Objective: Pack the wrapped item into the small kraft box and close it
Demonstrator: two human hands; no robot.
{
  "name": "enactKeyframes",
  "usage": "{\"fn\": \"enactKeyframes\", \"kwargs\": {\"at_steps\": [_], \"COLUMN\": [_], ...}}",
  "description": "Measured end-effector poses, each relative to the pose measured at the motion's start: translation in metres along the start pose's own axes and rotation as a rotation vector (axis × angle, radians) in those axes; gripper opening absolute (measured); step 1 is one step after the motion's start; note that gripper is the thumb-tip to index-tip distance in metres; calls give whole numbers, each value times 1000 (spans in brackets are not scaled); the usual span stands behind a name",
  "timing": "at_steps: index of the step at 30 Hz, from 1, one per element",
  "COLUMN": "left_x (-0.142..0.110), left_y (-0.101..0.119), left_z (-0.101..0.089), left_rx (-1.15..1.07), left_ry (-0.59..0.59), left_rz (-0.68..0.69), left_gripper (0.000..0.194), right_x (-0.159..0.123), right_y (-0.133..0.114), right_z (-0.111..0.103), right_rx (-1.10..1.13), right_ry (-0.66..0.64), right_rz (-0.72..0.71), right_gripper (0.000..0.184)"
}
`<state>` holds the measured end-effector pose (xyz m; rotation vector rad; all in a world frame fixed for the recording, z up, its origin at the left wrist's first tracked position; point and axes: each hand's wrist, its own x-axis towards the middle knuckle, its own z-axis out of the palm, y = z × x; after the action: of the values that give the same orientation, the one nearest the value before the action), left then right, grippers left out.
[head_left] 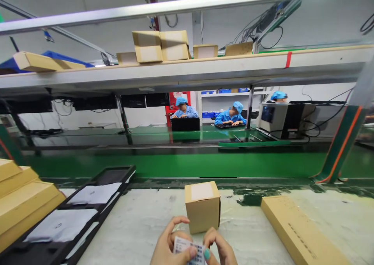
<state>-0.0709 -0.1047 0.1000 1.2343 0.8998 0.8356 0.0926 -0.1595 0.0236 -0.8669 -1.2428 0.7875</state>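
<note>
My left hand (170, 244) and my right hand (219, 248) pinch a small white barcode label (188, 251) between them at the bottom of the view. Just beyond the fingers, a small kraft cardboard box (202, 206) stands upright with a white patch on its top. It is very close to both hands, but I cannot tell whether they touch it. A long flat kraft box (300, 230) lies on the pale work surface (140, 226) to the right. To the left lies a black tray (101, 189) holding white sheets.
Stacked kraft boxes (20, 195) sit at the far left. A green conveyor belt (175, 165) runs behind the work surface, under a shelf (187, 72) carrying more boxes. Beyond it, several co-workers in blue sit at their stations, near a grey machine (284, 120).
</note>
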Motion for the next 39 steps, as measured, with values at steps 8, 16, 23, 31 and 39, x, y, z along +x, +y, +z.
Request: {"fn": "enactKeyframes", "kwargs": {"at_steps": [8, 16, 23, 31, 39], "left_x": [-7, -15, -25, -32, -36], "left_y": [-5, -13, -17, -16, -13], "left_z": [0, -9, -29, -37, -36], "left_rx": [-64, -13, 351, 362, 431], "left_ry": [-187, -261, -358, -333, -117], "left_rz": [-70, -61, 222, 242, 205], "left_gripper": [73, 54, 32, 20, 11], "right_x": [-7, -18, -17, -25, -28], "right_y": [-21, -29, -36, -22, -28], "right_z": [13, 36, 39, 36, 20], "right_rx": [364, 804, 821, 780, -14], "right_ry": [-94, -92, -233, -356, -7], "right_rz": [279, 505, 684, 770, 281], "right_gripper": [51, 53, 52, 51, 42]}}
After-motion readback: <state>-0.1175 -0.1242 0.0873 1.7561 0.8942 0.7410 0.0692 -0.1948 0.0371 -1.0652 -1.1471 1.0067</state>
